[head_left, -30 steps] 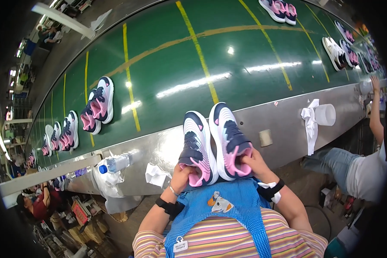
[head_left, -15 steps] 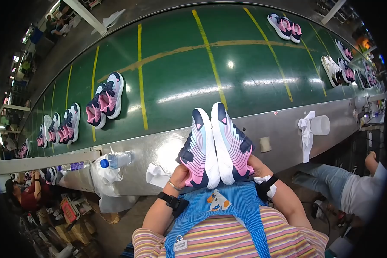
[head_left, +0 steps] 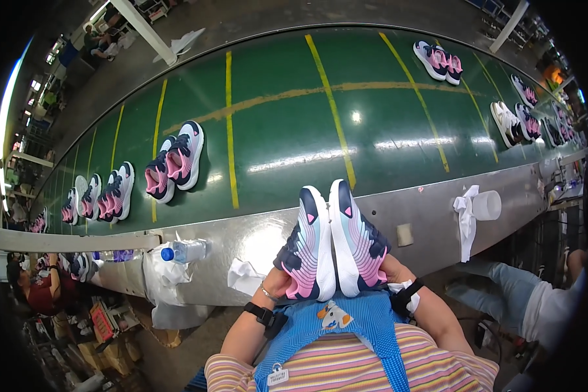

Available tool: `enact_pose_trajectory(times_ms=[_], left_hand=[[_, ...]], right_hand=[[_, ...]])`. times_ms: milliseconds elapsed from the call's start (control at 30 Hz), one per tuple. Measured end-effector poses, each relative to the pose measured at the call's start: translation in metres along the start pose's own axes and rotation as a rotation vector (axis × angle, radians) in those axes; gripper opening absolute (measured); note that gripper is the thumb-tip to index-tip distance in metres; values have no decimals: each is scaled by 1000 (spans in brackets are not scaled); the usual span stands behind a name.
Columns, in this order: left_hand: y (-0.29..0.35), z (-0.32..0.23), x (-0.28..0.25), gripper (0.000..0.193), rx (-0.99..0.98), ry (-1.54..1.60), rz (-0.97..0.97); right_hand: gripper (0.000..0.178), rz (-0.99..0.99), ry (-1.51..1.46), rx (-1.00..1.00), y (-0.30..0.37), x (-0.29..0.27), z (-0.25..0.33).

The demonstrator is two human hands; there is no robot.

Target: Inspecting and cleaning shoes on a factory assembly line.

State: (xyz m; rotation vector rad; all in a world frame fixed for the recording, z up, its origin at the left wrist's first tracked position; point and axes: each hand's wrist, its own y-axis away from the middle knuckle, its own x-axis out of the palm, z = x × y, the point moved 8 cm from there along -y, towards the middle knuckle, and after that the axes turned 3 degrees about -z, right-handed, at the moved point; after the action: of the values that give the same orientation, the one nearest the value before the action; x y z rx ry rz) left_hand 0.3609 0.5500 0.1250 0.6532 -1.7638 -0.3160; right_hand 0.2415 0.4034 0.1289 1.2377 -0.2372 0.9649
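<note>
A pair of pink, white and navy sneakers is in my hands above the metal edge of the belt table, toes pointing away from me. My left hand (head_left: 277, 282) grips the left sneaker (head_left: 305, 251) near its heel. Around the heel end of the right sneaker (head_left: 366, 245) my right hand (head_left: 392, 268) is closed; most of its fingers are hidden behind the upper. White soles face each other, almost touching along the middle. Both heels are close to my blue apron (head_left: 366, 313).
Several similar sneakers (head_left: 184, 155) stand on the green belt (head_left: 277, 98) at left and far right. On the metal ledge (head_left: 431, 209) are a bottle (head_left: 186, 251), white paper (head_left: 245, 277), a tan block (head_left: 404, 235) and a translucent cup (head_left: 487, 206). Another person (head_left: 522, 294) is at right.
The whole view has shifted slightly, so the belt and ledge appear lower. The toes of the held sneakers have come a little nearer to me. Both hands keep their grip.
</note>
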Motion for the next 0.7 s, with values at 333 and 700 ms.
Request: enact_pose_trajectory(times_ms=[333,700], left_hand=[[41,-47,15,80,351,-736,-277],[28,-56,3,67,417,-1199,-424]], right_hand=[[70,-186,666,-637,37,3,51],[70,-307,1126,-611,12,-16,46]])
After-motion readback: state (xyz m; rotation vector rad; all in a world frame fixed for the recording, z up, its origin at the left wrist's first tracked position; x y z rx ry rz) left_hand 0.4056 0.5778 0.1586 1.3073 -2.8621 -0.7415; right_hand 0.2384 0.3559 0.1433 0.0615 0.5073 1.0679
